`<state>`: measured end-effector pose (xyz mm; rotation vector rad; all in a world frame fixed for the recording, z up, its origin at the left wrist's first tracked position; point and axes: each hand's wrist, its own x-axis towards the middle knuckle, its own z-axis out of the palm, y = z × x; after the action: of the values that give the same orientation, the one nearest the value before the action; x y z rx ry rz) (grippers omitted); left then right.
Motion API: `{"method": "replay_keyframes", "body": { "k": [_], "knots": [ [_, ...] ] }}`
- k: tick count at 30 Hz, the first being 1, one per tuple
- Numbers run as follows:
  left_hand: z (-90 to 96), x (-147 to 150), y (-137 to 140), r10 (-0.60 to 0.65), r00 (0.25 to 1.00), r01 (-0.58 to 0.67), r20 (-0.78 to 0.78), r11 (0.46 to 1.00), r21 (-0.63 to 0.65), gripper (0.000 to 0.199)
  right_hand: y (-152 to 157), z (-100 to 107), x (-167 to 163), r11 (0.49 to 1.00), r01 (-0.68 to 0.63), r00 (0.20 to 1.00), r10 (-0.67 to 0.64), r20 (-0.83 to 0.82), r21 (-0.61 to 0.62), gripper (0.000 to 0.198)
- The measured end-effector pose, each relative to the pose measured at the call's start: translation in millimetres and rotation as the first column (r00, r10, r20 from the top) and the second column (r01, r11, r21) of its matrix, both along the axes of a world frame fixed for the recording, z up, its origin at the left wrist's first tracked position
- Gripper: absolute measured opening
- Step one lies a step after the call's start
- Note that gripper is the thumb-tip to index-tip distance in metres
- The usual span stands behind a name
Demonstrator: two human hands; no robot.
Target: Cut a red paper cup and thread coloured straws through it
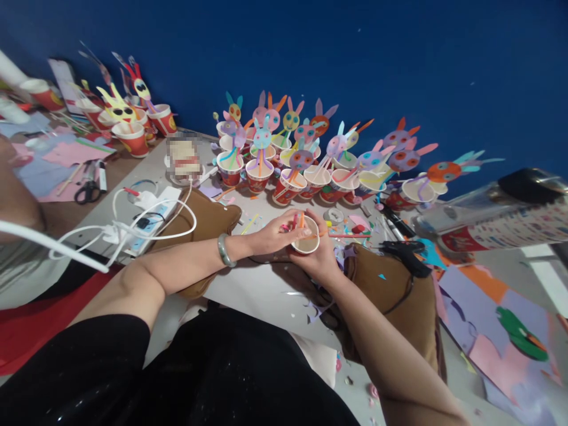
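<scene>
A paper cup (307,244) with a pale inside and red outside is tilted so that its mouth faces me. My right hand (320,258) is wrapped around its right side and underside. My left hand (278,232), with a jade-like bangle (224,251) at the wrist, is closed at the cup's left rim. Its fingertips pinch an orange strip (302,219) that stands up at the rim. Another orange piece crosses the rim by my right fingers. Just beyond stand several finished-looking cups (290,186) with paper rabbit heads (261,137) on strips.
Brown cushions (390,302) lie on both sides of my hands. A glue gun (402,251) rests on the right one. At left are a power strip (153,216) with white cables, scissors (90,184) and another person's arm (18,189). Stacked cups (506,236) lie at right.
</scene>
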<state>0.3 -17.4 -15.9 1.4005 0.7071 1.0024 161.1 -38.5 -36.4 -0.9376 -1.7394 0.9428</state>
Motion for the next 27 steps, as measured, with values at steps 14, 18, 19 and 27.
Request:
{"method": "replay_keyframes", "body": {
  "k": [14, 18, 19, 27],
  "knots": [
    [5.9, -11.1, 19.9, 0.061, 0.992, -0.070, 0.108, 0.994, 0.085, 0.056, 6.1, 13.0, 7.7, 0.974, 0.190, 0.980, -0.196, 0.041, 0.126, 0.089],
    [5.8, -10.8, 15.1, 0.029, 0.999, -0.035, 0.035, 0.984, 0.175, 0.050, 3.9, 5.7, 6.7, 0.993, 0.078, 0.997, -0.078, -0.003, 0.088, 0.095],
    [5.5, -11.0, 14.0, 0.031, 0.999, -0.035, 0.019, 0.981, 0.193, 0.048, 3.7, 3.3, 6.3, 0.996, 0.056, 0.998, -0.055, -0.015, 0.067, 0.096],
    [-4.0, -12.1, 16.4, 0.014, 0.999, 0.000, -0.051, 0.965, 0.262, 0.037, -0.2, -0.9, 0.2, 0.996, -0.070, 0.995, 0.065, -0.079, -0.060, 0.107]
  ]
}}
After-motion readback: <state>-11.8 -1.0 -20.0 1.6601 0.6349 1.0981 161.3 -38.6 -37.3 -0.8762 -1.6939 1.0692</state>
